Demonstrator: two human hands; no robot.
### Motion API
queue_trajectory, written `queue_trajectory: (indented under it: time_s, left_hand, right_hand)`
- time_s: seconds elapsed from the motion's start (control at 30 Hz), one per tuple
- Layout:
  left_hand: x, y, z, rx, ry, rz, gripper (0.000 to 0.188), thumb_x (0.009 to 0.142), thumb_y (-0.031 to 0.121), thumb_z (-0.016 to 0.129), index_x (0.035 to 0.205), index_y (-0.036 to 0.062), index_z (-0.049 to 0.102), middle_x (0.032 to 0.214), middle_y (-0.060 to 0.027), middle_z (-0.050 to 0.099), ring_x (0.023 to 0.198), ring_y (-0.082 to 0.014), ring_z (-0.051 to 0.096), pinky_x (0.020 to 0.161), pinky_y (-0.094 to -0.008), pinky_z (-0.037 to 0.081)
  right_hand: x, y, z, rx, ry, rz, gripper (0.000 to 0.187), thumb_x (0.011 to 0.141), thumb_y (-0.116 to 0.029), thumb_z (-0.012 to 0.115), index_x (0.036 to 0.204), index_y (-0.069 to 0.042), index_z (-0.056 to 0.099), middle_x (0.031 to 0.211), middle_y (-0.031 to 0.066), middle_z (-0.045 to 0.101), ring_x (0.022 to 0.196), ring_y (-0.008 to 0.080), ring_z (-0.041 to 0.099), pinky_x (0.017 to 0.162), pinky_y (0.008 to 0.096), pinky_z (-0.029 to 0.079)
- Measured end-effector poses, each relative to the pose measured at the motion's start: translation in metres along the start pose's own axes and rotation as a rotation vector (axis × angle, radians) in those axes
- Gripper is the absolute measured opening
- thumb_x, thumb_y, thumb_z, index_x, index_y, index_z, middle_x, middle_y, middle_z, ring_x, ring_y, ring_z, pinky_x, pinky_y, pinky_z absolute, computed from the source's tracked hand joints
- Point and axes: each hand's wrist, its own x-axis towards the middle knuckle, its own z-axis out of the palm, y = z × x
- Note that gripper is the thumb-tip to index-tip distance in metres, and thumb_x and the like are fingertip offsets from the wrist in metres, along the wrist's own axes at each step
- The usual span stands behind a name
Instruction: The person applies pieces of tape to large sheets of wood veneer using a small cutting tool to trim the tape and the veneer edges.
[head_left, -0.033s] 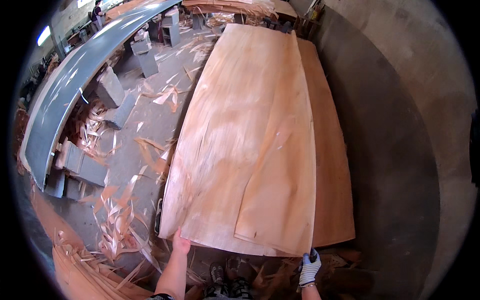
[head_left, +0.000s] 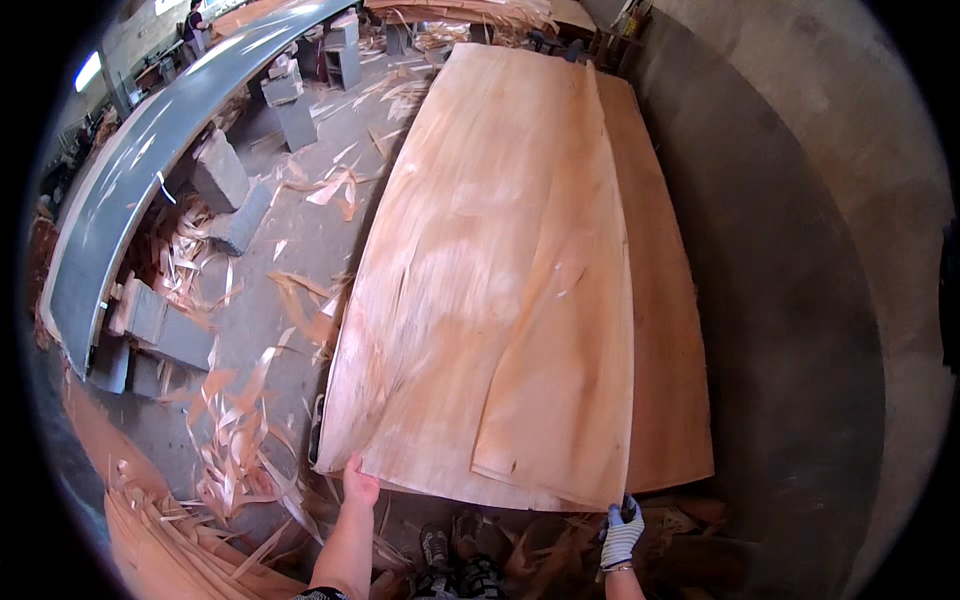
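Note:
A large, pale wood veneer sheet (head_left: 430, 290) stretches away from me, its surface wavy, with an overlapping flap or second layer (head_left: 560, 400) along its right part. My bare left hand (head_left: 361, 482) grips the sheet's near edge close to the left corner, thumb on top and fingers hidden underneath. At the near right corner, my right hand (head_left: 622, 535), in a striped white glove with dark fingertips, is closed on the veneer edge. Beneath and to the right lies a darker reddish veneer sheet (head_left: 668, 340).
A long grey panel (head_left: 150, 170) rests on concrete blocks (head_left: 220, 172) at the left. Veneer scraps (head_left: 240, 440) litter the floor there, with longer strips (head_left: 150, 535) at near left. A wall (head_left: 840, 150) bounds the right side. Another person (head_left: 195, 30) stands far left.
Hardly anything differs: the veneer sheets appear shifted very slightly, and both hands keep their hold on the near edge.

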Motion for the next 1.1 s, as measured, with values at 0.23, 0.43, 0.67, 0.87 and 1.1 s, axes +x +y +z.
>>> queue_trajectory:
  time_s: [0.23,0.43,0.67,0.87,1.1]
  left_hand:
    - [0.032,-0.002,-0.055,-0.111,0.029,0.047,0.048,0.085,0.034,0.052,0.122,0.0040,0.044,0.121,-0.0106,0.051,0.113,-0.0275,0.047,0.097,-0.0428,0.037]
    - [0.062,0.004,-0.134,-0.087,0.120,0.083,0.045,0.090,0.028,0.048,0.126,0.0027,0.040,0.127,-0.0112,0.045,0.116,-0.0290,0.043,0.099,-0.0459,0.033]
    - [0.082,-0.010,-0.175,-0.070,0.123,0.072,0.042,0.089,0.023,0.048,0.126,0.0044,0.040,0.127,-0.0105,0.045,0.117,-0.0283,0.043,0.098,-0.0468,0.034]
    - [0.108,-0.018,-0.177,0.016,0.100,0.152,0.041,0.089,0.017,0.048,0.128,0.0053,0.038,0.127,-0.0121,0.045,0.117,-0.0290,0.043,0.097,-0.0482,0.035]
    - [0.091,-0.008,-0.181,0.021,0.101,0.117,0.048,0.087,0.020,0.055,0.129,0.0069,0.037,0.130,-0.0111,0.041,0.120,-0.0273,0.039,0.099,-0.0454,0.032]
  right_hand:
    - [0.049,0.075,0.000,-0.165,0.054,0.009,0.021,0.080,-0.004,0.058,0.098,0.003,0.053,0.083,0.0102,0.061,0.055,0.0145,0.050,0.049,0.0269,0.041]
    - [0.051,0.118,0.004,-0.436,0.223,-0.168,0.021,0.078,-0.011,0.063,0.087,0.005,0.052,0.080,0.0108,0.058,0.070,0.0185,0.051,0.067,0.0311,0.044]
    - [0.078,0.156,-0.025,-0.284,0.263,-0.251,0.013,0.077,-0.004,0.063,0.076,-0.002,0.050,0.069,0.0000,0.050,0.060,0.0095,0.040,0.055,0.0244,0.037]
    - [0.090,0.154,-0.027,-0.307,0.273,-0.327,0.010,0.078,-0.004,0.061,0.076,-0.004,0.052,0.068,-0.0027,0.050,0.058,0.0075,0.040,0.052,0.0224,0.036]
    - [0.096,0.158,-0.021,-0.324,0.059,-0.048,0.023,0.087,-0.016,0.055,0.105,-0.002,0.051,0.083,0.0002,0.054,0.065,0.0110,0.046,0.058,0.0239,0.040]
